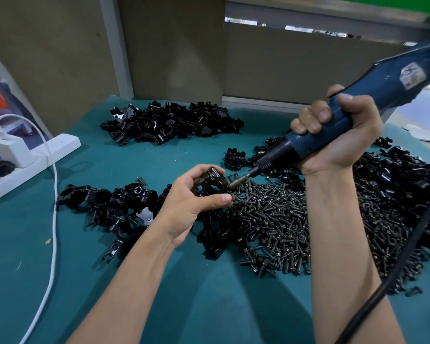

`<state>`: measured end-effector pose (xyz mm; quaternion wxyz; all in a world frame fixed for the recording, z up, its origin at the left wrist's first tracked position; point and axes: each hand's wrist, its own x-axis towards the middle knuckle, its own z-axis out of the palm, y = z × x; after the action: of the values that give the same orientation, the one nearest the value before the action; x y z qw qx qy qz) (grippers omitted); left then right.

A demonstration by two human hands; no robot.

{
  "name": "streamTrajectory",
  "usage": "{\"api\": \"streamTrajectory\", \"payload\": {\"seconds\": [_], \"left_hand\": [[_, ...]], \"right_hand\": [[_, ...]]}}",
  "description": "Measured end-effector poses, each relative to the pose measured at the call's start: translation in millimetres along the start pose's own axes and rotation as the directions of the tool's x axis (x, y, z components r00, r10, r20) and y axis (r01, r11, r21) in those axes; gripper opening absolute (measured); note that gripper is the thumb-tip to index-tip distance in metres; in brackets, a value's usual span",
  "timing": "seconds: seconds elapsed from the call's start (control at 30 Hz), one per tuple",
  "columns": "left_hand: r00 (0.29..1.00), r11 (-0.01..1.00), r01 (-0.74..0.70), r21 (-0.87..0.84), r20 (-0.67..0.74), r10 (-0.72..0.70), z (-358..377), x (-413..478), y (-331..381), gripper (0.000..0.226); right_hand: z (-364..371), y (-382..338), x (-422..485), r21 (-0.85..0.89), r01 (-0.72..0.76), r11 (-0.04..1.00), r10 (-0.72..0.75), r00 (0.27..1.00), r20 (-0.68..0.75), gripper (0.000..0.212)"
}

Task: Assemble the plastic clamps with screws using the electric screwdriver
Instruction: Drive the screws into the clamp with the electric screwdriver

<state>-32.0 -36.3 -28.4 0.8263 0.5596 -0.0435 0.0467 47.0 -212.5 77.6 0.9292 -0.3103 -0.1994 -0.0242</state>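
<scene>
My left hand (191,202) grips a black plastic clamp (215,183) above the green table, thumb under it and fingers over its top. My right hand (338,135) grips the blue electric screwdriver (372,95), tilted down to the left. Its bit (238,181) touches the right side of the clamp. A big heap of dark screws (273,219) lies just below and to the right of the clamp. A black cord (392,271) runs along my right forearm.
Piles of black clamp parts lie at the back (171,122), at the left (109,202) and at the right (402,184). A white power strip (35,160) with a charger and white cable (55,219) sits at the left edge. Beige panels stand behind the table.
</scene>
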Motion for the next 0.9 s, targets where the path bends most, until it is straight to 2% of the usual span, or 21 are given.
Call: {"api": "streamTrajectory", "payload": {"seconds": [0.4, 0.67, 0.9], "left_hand": [[0.999, 1.0, 0.008, 0.006, -0.046, -0.008, 0, 2, 0, 0.046], [0.998, 1.0, 0.006, -0.011, -0.069, -0.007, -1, 2, 0, 0.057], [0.995, 1.0, -0.002, -0.025, -0.099, -0.001, 1, 2, 0, 0.051]], "right_hand": [[-5, 5, 3, 0.026, 0.005, 1.0, -0.003, 0.997, -0.076, 0.006], [-8, 9, 4, 0.082, 0.02, 0.996, -0.012, 0.996, -0.088, 0.008], [-13, 13, 5, 0.125, 0.012, 0.992, 0.001, 0.995, -0.101, 0.008]]}}
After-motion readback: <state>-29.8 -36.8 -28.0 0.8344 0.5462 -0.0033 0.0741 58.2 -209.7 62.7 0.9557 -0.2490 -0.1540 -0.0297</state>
